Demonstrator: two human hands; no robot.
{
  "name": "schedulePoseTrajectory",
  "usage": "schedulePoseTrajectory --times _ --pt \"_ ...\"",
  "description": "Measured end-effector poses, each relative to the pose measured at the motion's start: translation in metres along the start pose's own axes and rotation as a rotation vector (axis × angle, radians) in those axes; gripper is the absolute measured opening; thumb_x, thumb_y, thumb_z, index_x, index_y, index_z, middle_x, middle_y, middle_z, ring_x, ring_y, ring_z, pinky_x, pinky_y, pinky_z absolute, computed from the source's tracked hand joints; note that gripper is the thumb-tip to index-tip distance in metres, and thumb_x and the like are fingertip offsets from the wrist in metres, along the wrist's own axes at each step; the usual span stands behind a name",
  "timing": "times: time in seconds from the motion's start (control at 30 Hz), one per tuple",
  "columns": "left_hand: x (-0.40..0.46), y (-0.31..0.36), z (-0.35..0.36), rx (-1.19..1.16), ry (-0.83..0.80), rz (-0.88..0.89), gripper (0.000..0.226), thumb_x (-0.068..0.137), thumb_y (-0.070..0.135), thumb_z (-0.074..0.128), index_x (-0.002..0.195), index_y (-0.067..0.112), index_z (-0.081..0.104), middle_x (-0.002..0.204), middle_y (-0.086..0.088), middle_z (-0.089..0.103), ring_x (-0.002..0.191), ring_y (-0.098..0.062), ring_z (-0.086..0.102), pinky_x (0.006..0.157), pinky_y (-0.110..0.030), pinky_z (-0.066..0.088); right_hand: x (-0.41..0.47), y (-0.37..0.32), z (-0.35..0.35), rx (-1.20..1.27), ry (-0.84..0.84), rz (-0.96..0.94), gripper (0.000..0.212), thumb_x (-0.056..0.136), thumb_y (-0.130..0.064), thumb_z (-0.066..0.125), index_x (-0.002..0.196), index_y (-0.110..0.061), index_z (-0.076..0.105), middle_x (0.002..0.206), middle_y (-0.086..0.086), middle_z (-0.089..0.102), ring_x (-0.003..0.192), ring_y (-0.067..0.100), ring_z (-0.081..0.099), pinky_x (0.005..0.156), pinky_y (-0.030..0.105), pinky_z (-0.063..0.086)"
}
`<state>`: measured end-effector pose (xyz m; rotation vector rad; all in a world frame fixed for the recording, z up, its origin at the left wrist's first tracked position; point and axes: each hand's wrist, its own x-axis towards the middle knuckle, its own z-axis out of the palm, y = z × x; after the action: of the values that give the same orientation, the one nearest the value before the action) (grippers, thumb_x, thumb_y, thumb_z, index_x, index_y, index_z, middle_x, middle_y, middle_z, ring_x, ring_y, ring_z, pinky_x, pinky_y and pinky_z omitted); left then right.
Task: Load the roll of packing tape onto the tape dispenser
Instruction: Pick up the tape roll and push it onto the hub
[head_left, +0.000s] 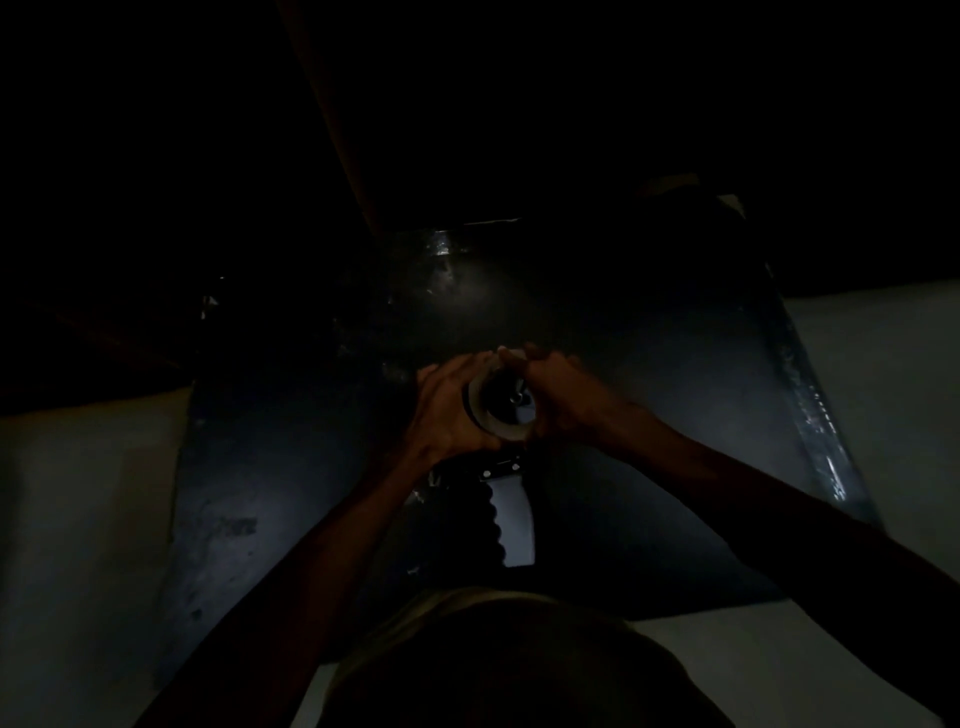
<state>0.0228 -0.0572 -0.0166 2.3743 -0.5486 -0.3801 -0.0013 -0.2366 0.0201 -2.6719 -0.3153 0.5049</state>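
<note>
The scene is very dark. A roll of packing tape (485, 410) sits between my two hands near the middle of the view, its hollow core facing up. My left hand (447, 410) wraps the roll's left side. My right hand (558, 395) grips its right side, over the dispenser's head, which is mostly hidden. The tape dispenser (511, 512) lies on a dark table, its pale ridged handle pointing toward me below the hands. The roll appears to rest at the dispenser's hub, but how it is seated there I cannot tell.
A dark square table (649, 364) with a glossy top carries everything; its right edge glints. Pale floor (883, 389) shows on both sides. A brownish vertical strip (343, 130) rises behind the table. My torso fills the bottom of the view.
</note>
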Motion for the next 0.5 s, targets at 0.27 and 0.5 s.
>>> schedulePoseTrajectory --times 0.27,0.5 --pt "0.011 -0.005 0.018 0.124 0.069 0.076 0.082 0.053 0.068 0.071 0.128 0.046 0.045 0.128 0.022 0.055 0.116 -0.008 0.054 0.104 -0.033 0.033 -0.003 0.015 0.001 0.045 -0.006 0.032 0.115 0.056 -0.035 0.089 0.149 -0.016 0.025 0.149 0.009 0.039 0.133 0.025 0.043 0.108 0.031 0.033" --pt "0.009 -0.019 0.017 0.211 0.098 0.174 0.093 0.05 0.069 0.069 0.133 0.033 0.049 0.127 0.015 0.06 0.119 -0.002 0.053 0.107 -0.037 0.021 0.004 0.014 0.009 -0.015 -0.022 0.069 0.125 0.048 -0.041 0.09 0.15 -0.021 0.02 0.147 0.006 0.04 0.128 0.026 0.048 0.104 0.036 0.041"
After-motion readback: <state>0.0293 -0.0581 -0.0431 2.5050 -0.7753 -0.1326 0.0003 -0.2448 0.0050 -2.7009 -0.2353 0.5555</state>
